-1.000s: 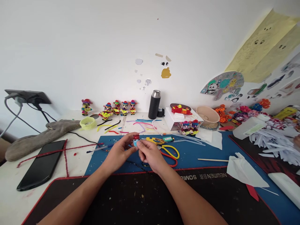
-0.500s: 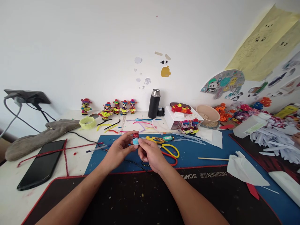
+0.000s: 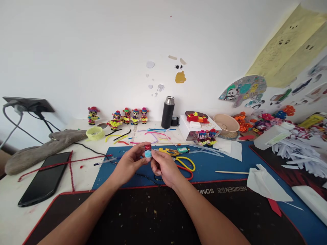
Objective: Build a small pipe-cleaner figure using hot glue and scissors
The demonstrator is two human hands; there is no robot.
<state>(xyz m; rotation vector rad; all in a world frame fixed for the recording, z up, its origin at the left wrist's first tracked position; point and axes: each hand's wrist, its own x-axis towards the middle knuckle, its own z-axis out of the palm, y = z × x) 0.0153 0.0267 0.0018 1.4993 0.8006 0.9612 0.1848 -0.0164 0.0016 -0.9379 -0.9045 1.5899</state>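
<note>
— Where to look for the small red and light-blue piece (image 3: 148,151)?

— Up between both hands, above the blue mat (image 3: 204,178), upright, with red on top.

— And how to describe the grip?

— With the left hand (image 3: 129,165), closed on the piece from its left side, by thumb and fingers. With the right hand (image 3: 165,166), fingers curled and thumb against the right edge; whether pinching or only touching, impossible to tell.

— How to work well, then?

— Hold steady with the left, press only gently with the right, keep red straight over blue. Mind also the scissors (image 3: 193,165), just beyond the right hand.
</note>
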